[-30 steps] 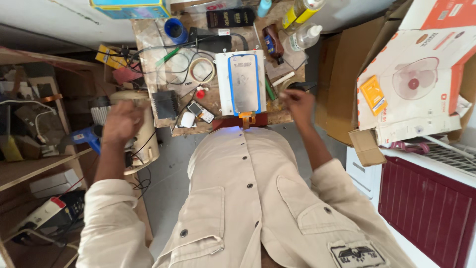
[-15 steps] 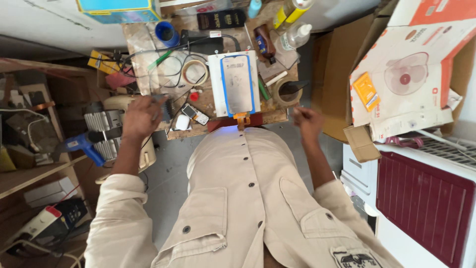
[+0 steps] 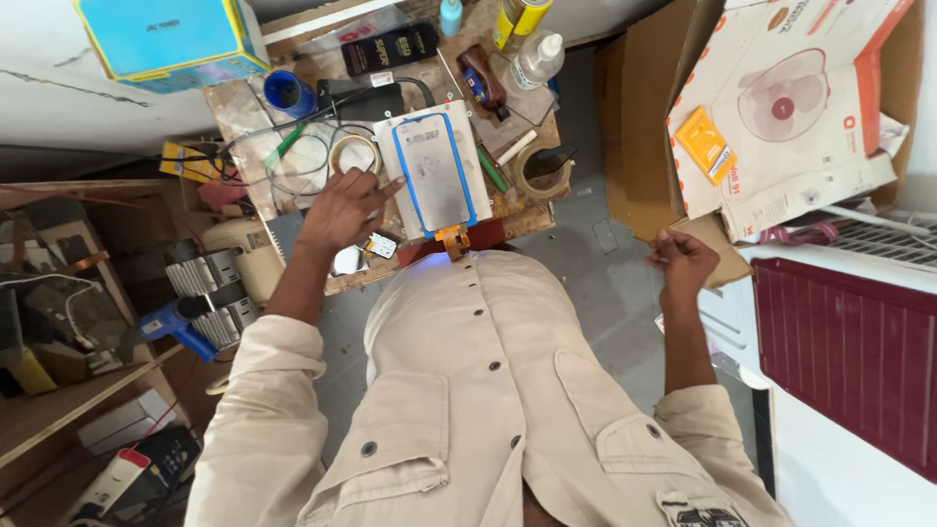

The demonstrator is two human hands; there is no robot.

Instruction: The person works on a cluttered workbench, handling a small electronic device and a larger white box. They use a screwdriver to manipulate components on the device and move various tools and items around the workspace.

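The left hand rests over the cluttered wooden workbench, its fingers loosely spread and its forefinger stretched toward the white rectangular slab with a blue-edged phone screen lying on it. The fingertip is just at the slab's left edge; whether it actually touches is hard to tell from this height. The hand grips nothing.

Taking that white slab as the landmark: a roll of pale tape lies just to its left, partly covered by the left hand's fingers. A second, brownish tape roll sits just to its right. Above the slab, a black box-shaped unit stands close by, with a blue round tub farther to the upper left. A clear plastic bottle with a white cap stands to the upper right. Below the slab, at the bench's near edge, a small orange piece pokes out.

The right hand is well to the right of the slab, off the bench, held in the air beside a large cardboard box printed with a fan picture. Its fingers are curled in loosely; nothing can be seen in them.
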